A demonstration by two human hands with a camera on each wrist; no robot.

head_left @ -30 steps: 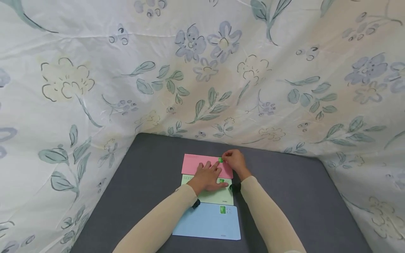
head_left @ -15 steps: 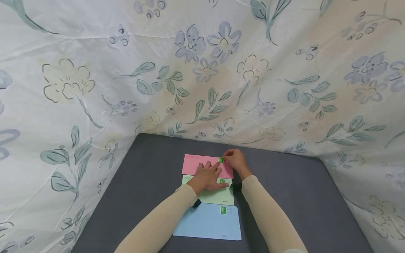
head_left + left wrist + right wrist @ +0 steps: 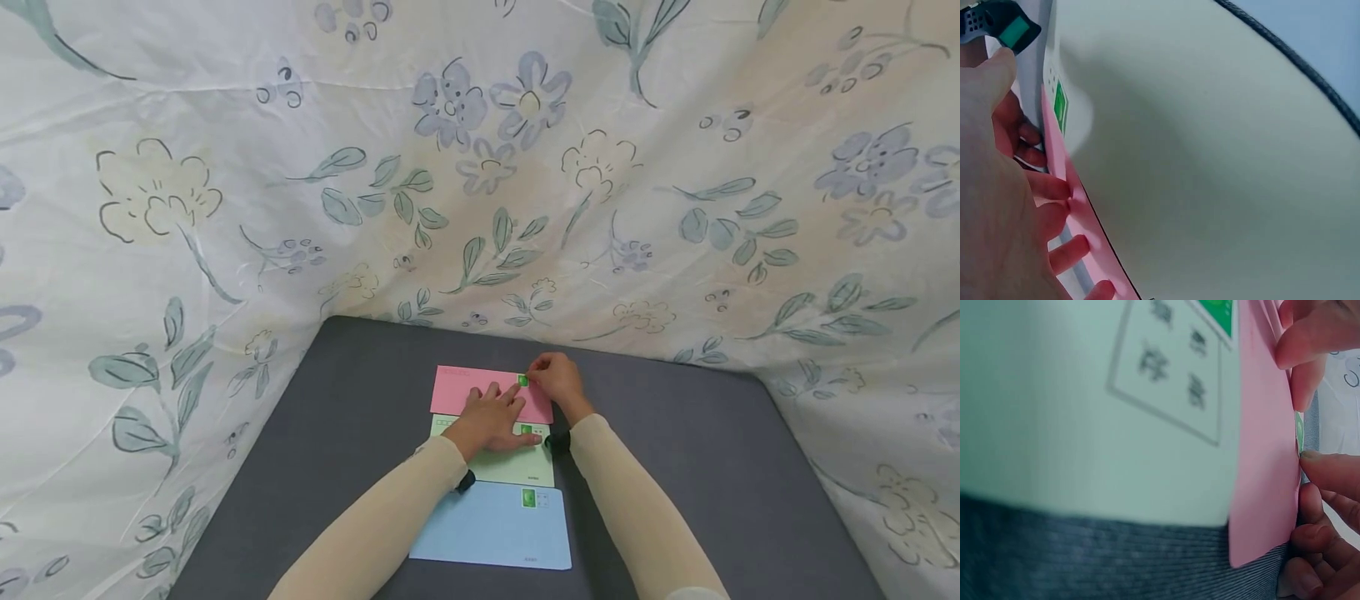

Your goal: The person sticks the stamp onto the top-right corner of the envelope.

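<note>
A pink envelope lies at the back of a column of envelopes. My left hand rests flat with spread fingers, its fingertips on the pink envelope and its palm over the pale green envelope. At the pink one's upper right corner is a small green stamp. My right hand pinches this stamp's right edge between thumb and curled fingers. In the right wrist view the stamp shows edge-on beside the thumb; whether it is fully flat I cannot tell.
Nearest me lies a light blue envelope with a green stamp and a printed box. The pale green envelope also bears a stamp. All lie on a dark grey table, with a floral cloth hanging behind and beside it.
Almost nothing differs. Both hands keep their places on the pink envelope and the stamp; the head view shifts very slightly.
</note>
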